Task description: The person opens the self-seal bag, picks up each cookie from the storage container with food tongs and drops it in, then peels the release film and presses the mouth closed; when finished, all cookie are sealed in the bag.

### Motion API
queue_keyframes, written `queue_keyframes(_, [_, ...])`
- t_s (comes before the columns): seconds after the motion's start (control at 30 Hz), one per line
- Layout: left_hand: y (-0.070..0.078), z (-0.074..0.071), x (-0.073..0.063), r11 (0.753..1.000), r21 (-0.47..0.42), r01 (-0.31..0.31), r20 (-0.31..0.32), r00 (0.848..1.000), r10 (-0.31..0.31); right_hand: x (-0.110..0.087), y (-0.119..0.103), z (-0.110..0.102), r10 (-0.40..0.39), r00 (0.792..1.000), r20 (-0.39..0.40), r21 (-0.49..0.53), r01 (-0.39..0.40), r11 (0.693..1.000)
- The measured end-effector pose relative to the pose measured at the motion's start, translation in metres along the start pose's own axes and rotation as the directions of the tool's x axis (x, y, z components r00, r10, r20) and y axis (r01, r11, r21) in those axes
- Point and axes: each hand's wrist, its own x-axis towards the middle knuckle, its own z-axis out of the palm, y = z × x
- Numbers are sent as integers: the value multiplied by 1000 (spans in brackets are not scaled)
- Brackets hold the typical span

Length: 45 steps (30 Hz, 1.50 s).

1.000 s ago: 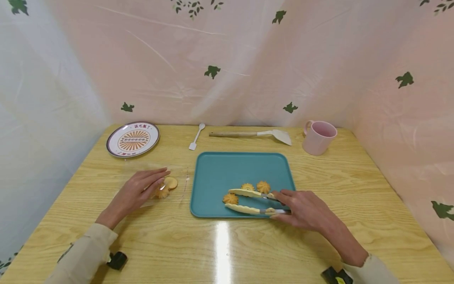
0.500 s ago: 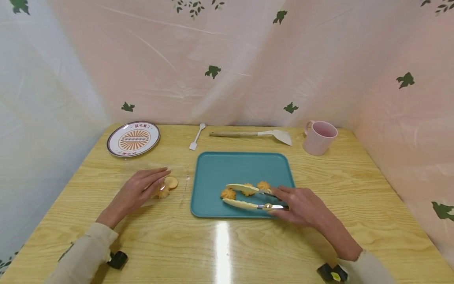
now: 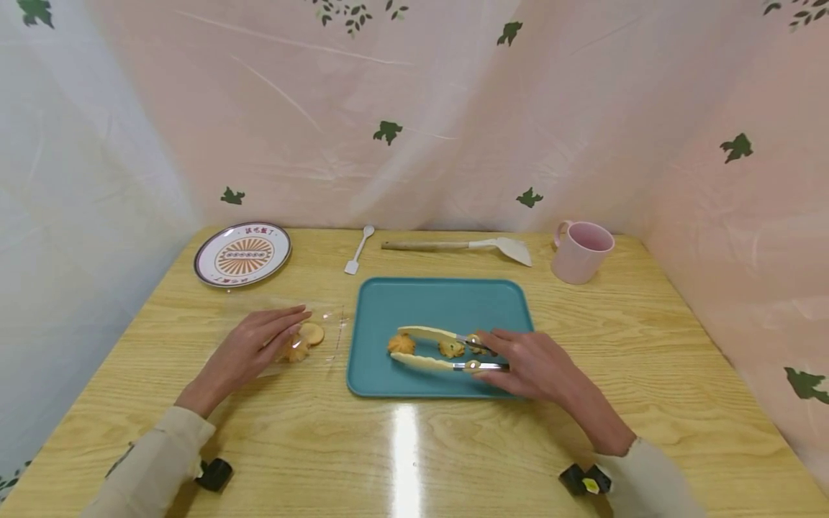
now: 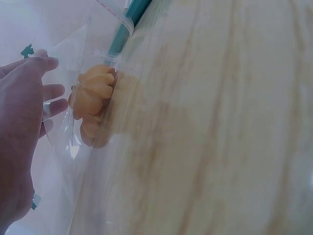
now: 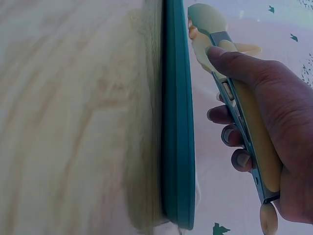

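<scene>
My right hand (image 3: 534,365) grips a pair of tongs (image 3: 424,362) with cream-coloured tips over the teal tray (image 3: 440,302). A fluted cookie (image 3: 401,344) sits between the ends of the spread tongs, near the tray's left side. Two more cookies (image 3: 451,348) lie further right, partly hidden by the tongs. Left of the tray, my left hand (image 3: 259,342) rests over a clear plastic bag (image 3: 332,349), fingers fairly straight. Cookies (image 3: 314,333) show through the bag beside the fingertips; the left wrist view shows a fluted one (image 4: 94,90) close to them.
At the back left stands a patterned plate (image 3: 242,254). A small white spatula-spoon (image 3: 360,250) and a wooden-handled turner (image 3: 427,245) lie behind the tray. A pink mug (image 3: 581,253) is at the back right of the wooden table (image 3: 311,446). Patterned cloth (image 3: 453,86) hangs around it.
My right hand and the tongs have moved left and slightly away from me, and the leftmost cookie has shifted the same way. The left hand has stayed in place.
</scene>
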Motion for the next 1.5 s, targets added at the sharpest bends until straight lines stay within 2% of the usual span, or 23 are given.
queue_keyframes(0.3, [0,0,0,1000,-1,0,1,1000,0,18,-3,6,-10,1000,18,21,9,1000])
queue_keyframes(0.97, [-1,-1,0,1000,-9,-12,-8,1000,12,59,-16,25,-77,996,-45,21,78,997])
queue_keyframes(1.5, [2,-2,0,1000,-6,9,8,1000,-9,81,-26,40,-59,998,7,23,59,998])
